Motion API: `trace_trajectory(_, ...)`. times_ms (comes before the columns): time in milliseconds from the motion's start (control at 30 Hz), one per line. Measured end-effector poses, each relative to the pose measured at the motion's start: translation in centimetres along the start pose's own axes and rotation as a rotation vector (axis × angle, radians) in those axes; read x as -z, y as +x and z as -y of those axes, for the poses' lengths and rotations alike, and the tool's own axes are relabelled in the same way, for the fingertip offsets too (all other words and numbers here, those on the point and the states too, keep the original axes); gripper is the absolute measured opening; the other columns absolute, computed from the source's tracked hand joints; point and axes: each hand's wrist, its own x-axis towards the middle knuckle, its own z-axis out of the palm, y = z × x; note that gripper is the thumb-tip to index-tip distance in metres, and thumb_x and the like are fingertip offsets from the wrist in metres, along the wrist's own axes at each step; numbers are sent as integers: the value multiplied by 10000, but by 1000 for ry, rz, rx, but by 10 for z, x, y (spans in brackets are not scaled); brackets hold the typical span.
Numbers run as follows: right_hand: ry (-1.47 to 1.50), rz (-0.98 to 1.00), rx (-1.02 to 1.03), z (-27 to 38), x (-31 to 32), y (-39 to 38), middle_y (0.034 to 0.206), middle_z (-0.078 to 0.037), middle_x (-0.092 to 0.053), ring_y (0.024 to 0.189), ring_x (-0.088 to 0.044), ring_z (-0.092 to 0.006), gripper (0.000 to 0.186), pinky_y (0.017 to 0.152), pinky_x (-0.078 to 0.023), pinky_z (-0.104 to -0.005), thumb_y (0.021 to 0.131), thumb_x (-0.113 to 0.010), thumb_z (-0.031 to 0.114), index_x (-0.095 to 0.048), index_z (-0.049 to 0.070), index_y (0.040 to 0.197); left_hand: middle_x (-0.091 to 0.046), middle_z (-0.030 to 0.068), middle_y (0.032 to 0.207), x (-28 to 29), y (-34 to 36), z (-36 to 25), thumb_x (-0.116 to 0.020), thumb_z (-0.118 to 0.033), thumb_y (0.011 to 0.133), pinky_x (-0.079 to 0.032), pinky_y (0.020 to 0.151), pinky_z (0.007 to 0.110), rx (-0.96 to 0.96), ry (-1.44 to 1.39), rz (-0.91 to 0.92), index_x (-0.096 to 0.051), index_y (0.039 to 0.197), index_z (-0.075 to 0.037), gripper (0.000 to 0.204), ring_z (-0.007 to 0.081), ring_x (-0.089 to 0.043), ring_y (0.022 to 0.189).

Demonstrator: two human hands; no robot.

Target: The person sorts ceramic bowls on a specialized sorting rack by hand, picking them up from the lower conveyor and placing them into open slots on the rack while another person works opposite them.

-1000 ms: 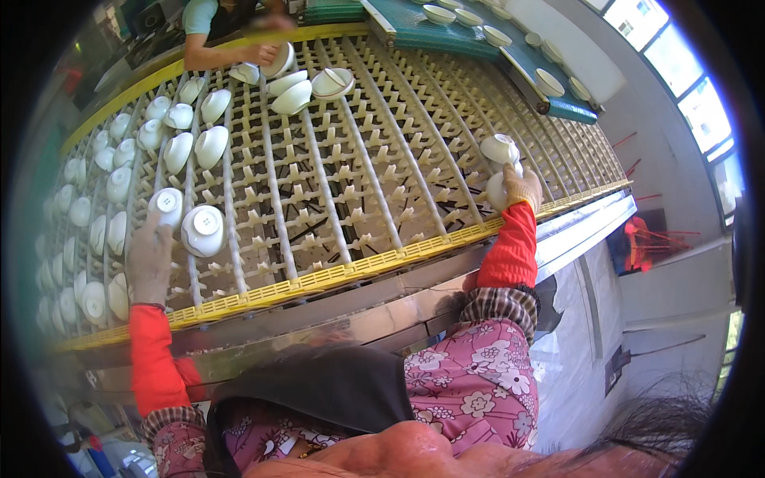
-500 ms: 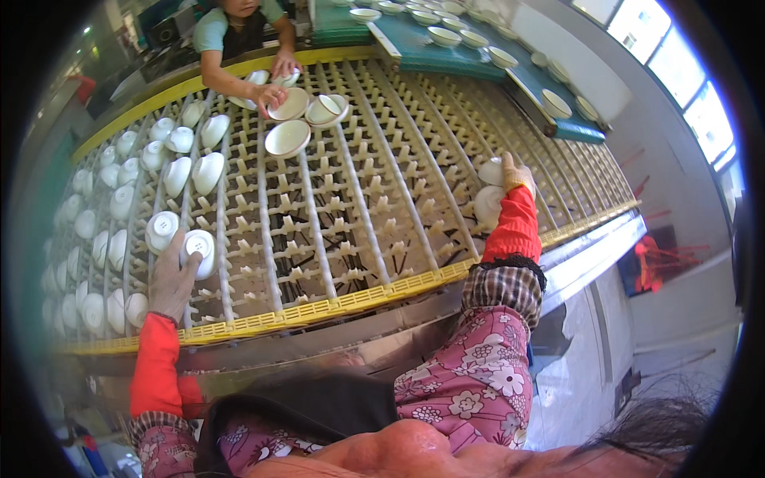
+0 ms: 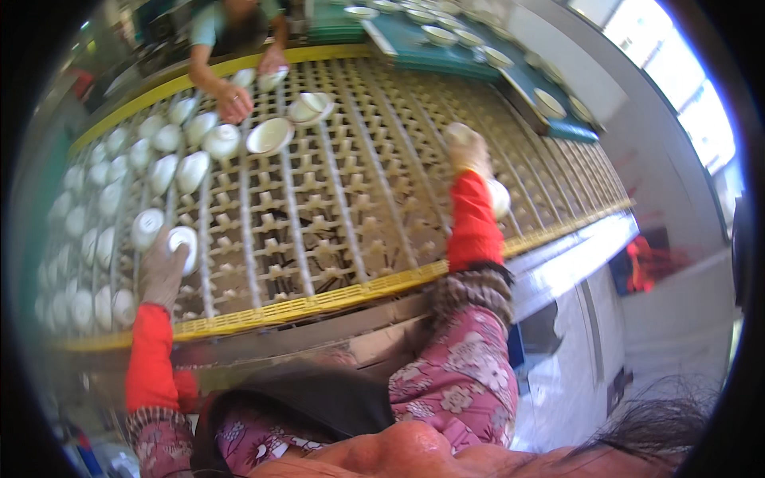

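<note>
Two white bowls point(image 3: 147, 227) might chip if your left hand point(image 3: 162, 275), fingers half-spread against them, slips; your right hand's point(image 3: 466, 149) hold is too blurred to tell.

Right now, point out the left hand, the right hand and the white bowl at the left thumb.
Left hand point(image 3: 161, 275): head view, back of the glove.
Right hand point(image 3: 468, 151): head view, back of the glove.
White bowl point(image 3: 189, 242) at the left thumb: head view, upturned underside.

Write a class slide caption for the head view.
Left hand touching an upturned white bowl, right hand over a yellow-edged rack.
</note>
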Motion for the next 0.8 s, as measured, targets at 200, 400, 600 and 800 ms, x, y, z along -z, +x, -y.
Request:
trace_trajectory(200, -543, 5, -32, 3, 18, 15, 1169, -145, -709, 1123, -667, -313, 396, 1130, -382, -397, 893, -634, 417, -724, 143, 1163, -656, 240, 1090, 6, 20, -33, -582, -229, 923, -469, 912, 421, -90, -152, 153, -543, 1279, 11, 431, 373, -635, 1040)
trace_trajectory(400, -198, 22, 3, -1, 27, 5, 1146, -179, -705, 1098, -668, -340, 444, 926, -527, -436, 870, -663, 416, -698, 117, 1197, -664, 242, 1076, 2, 14, -37, -582, -223, 924, -476, 899, 422, -54, -141, 95, -552, 1279, 9, 425, 374, -644, 1020)
trace_trajectory(600, 273, 360, 246, 36, 0, -23, 960, -180, -708, 906, -662, -292, 480, 837, -503, -393, 836, -684, 383, -671, -33, 1077, -633, 252, 1234, 4, 9, -41, -638, -301, 942, -460, 989, 440, -50, 78, 63, -507, 1349, 66, 563, 354, -615, 1147)
trace_trajectory(800, 1119, 1056, 57, 126, -19, -119, 1056, -94, -647, 914, -648, -191, 472, 787, -559, -335, 911, -695, 295, -576, -12, 1249, -673, 226, 1062, 3, 5, -61, -625, -357, 866, -463, 898, 499, 67, -66, 82, -601, 1159, -50, 424, 424, -618, 1024)
